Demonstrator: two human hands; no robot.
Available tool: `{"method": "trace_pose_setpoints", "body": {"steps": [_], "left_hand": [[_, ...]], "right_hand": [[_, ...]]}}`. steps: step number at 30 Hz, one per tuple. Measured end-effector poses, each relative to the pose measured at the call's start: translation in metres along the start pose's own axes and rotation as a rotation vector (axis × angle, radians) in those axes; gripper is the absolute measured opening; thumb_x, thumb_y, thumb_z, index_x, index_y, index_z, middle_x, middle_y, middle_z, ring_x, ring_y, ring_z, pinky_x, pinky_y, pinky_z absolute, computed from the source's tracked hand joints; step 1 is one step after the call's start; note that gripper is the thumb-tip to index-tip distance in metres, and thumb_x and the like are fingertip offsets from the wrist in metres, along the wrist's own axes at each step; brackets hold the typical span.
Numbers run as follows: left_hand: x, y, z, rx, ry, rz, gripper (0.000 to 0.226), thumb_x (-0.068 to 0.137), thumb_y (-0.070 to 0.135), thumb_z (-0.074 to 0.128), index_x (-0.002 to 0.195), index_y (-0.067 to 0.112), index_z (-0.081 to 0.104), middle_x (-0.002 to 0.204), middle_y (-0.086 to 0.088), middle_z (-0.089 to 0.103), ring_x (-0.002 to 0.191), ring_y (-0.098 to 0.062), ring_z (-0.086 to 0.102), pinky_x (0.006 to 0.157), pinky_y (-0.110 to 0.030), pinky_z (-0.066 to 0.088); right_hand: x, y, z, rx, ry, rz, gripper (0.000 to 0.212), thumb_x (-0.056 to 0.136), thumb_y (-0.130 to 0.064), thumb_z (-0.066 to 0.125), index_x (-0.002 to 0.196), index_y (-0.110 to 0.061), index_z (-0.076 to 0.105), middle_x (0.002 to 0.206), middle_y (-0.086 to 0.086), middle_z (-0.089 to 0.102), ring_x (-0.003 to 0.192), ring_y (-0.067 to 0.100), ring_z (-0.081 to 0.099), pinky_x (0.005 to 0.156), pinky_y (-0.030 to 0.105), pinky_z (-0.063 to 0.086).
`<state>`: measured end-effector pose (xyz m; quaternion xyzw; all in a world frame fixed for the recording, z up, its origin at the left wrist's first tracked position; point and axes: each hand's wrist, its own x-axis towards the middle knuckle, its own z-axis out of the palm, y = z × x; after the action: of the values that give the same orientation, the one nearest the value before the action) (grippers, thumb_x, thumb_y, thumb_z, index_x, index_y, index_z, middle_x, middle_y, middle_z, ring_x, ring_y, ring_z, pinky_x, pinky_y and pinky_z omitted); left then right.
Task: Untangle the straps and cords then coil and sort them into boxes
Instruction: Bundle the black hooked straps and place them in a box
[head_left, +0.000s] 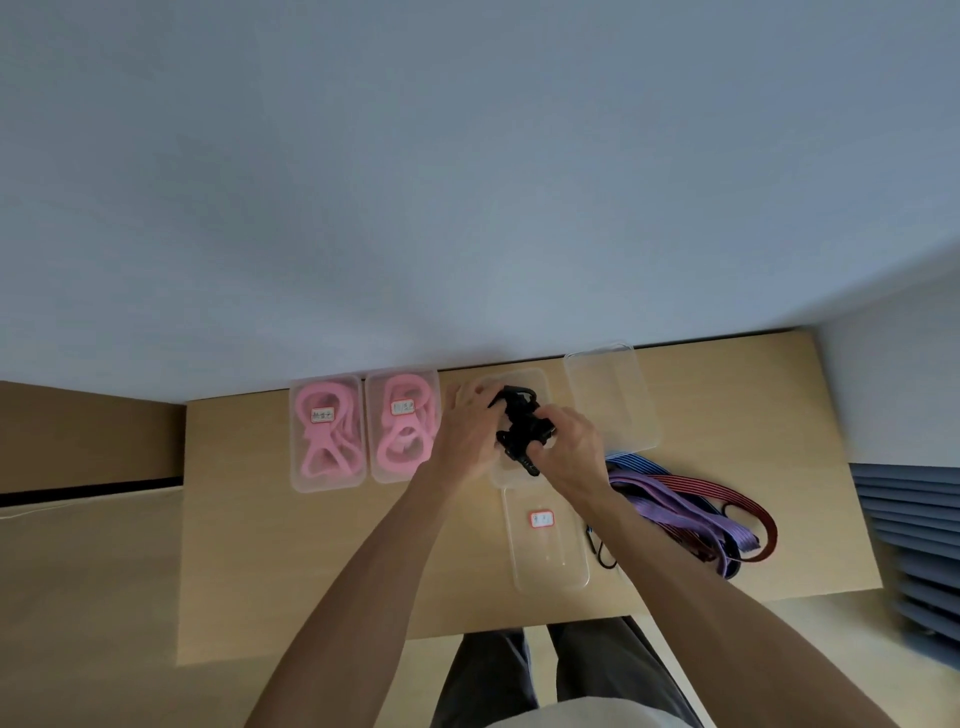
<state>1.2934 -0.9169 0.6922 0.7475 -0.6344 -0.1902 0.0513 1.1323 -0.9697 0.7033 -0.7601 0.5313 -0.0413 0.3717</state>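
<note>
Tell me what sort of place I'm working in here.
Probably a plain office or workroom set up for sorting: a light wooden table stands against a bare pale wall, with labelled clear plastic boxes of pink straps lined along it, and blue slatted panels at the right.

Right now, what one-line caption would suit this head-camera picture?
Both hands press a black strap bundle into a clear box, beside two boxes of pink straps.
</note>
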Motion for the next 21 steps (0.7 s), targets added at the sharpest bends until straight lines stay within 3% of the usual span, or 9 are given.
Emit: {"method": "trace_pose_setpoints", "body": {"steps": [6, 9, 11, 13, 18, 21], "left_hand": [[-0.021, 0.007, -0.001, -0.061, 0.011, -0.074, 0.026, 0.079, 0.006, 0.064, 0.099, 0.018, 0.074, 0.106, 0.004, 0.069, 0.104, -0.025, 0.054, 0.083, -0.036, 0.039], [-0.035, 0.011, 0.003, -0.024, -0.05, -0.093, 0.018, 0.081, 0.003, 0.063, 0.094, 0.011, 0.074, 0.107, 0.0, 0.069, 0.098, -0.026, 0.054, 0.079, -0.036, 0.038], [-0.042, 0.013, 0.007, 0.003, -0.051, -0.102, 0.011, 0.074, 0.002, 0.071, 0.081, 0.01, 0.071, 0.1, 0.0, 0.068, 0.092, -0.024, 0.055, 0.075, -0.037, 0.042], [-0.046, 0.013, 0.014, 0.016, -0.023, -0.105, 0.019, 0.062, 0.003, 0.078, 0.075, 0.013, 0.07, 0.092, 0.001, 0.069, 0.084, -0.024, 0.058, 0.066, -0.036, 0.044], [-0.05, 0.012, 0.026, 0.024, 0.026, -0.095, 0.026, 0.061, 0.006, 0.079, 0.085, 0.014, 0.072, 0.099, 0.004, 0.068, 0.09, -0.024, 0.058, 0.067, -0.036, 0.045], [-0.05, 0.014, 0.026, 0.04, 0.043, -0.099, 0.03, 0.061, 0.007, 0.08, 0.089, 0.015, 0.072, 0.101, 0.005, 0.068, 0.09, -0.024, 0.057, 0.067, -0.036, 0.045]], "right_hand": [[0.002, -0.013, 0.006, -0.232, -0.079, 0.047, 0.032, 0.084, -0.014, 0.071, 0.116, -0.01, 0.069, 0.109, 0.011, 0.066, 0.1, 0.03, 0.057, 0.083, 0.04, 0.046], [0.004, -0.014, 0.008, -0.381, -0.03, -0.009, 0.028, 0.081, -0.007, 0.071, 0.109, -0.01, 0.07, 0.117, 0.008, 0.058, 0.107, 0.029, 0.048, 0.085, 0.036, 0.04], [0.006, -0.016, 0.012, -0.449, -0.008, -0.029, 0.034, 0.077, -0.005, 0.071, 0.11, -0.012, 0.067, 0.115, 0.007, 0.058, 0.106, 0.029, 0.048, 0.083, 0.037, 0.038], [0.007, -0.016, 0.015, -0.463, 0.023, -0.033, 0.041, 0.073, -0.007, 0.075, 0.111, -0.014, 0.063, 0.106, 0.004, 0.064, 0.104, 0.029, 0.052, 0.082, 0.039, 0.037], [-0.001, -0.005, 0.025, -0.515, 0.093, -0.099, 0.008, 0.076, -0.014, 0.078, 0.078, -0.014, 0.07, 0.099, 0.0, 0.072, 0.121, 0.036, 0.052, 0.102, 0.05, 0.03], [-0.002, -0.004, 0.029, -0.526, 0.058, -0.113, 0.009, 0.083, -0.021, 0.07, 0.085, -0.012, 0.068, 0.112, 0.002, 0.068, 0.132, 0.037, 0.044, 0.11, 0.055, 0.021]]}}
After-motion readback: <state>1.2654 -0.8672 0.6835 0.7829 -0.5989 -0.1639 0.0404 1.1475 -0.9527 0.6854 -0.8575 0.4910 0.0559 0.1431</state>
